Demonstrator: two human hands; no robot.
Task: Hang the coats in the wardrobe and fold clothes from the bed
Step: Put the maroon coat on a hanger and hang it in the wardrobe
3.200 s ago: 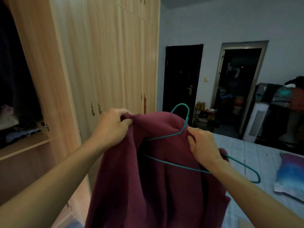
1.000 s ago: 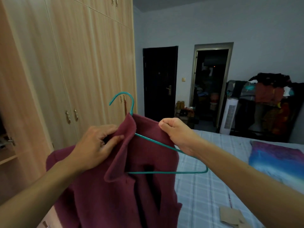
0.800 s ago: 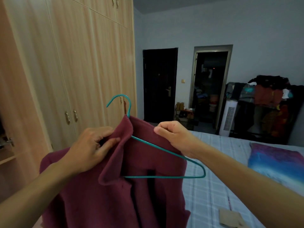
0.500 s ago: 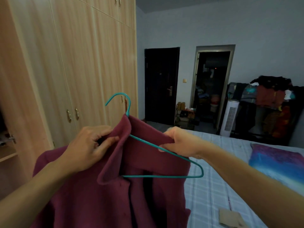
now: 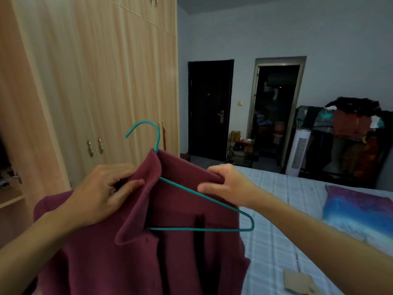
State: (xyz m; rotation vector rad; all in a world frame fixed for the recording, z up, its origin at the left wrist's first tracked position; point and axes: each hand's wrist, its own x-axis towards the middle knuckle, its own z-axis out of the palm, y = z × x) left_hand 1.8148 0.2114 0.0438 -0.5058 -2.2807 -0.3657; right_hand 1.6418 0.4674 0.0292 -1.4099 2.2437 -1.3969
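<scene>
Beside the wardrobe [image 5: 106, 81], my right hand [image 5: 225, 184] is now joining my left hand [image 5: 102, 192] gripping the coat [image 5: 170, 262], seating the hanger [image 5: 212, 196].

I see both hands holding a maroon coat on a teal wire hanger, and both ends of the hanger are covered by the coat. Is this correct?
Not quite. In the head view the left hand and right hand do hold the maroon coat on the teal wire hanger, but only its left end is covered. The right end sticks out bare, over the bed.

One coat [image 5: 170, 262], one hanger [image 5: 223, 230], two hands [image 5: 100, 192] [image 5: 225, 184], one bed [image 5: 276, 209]
</scene>
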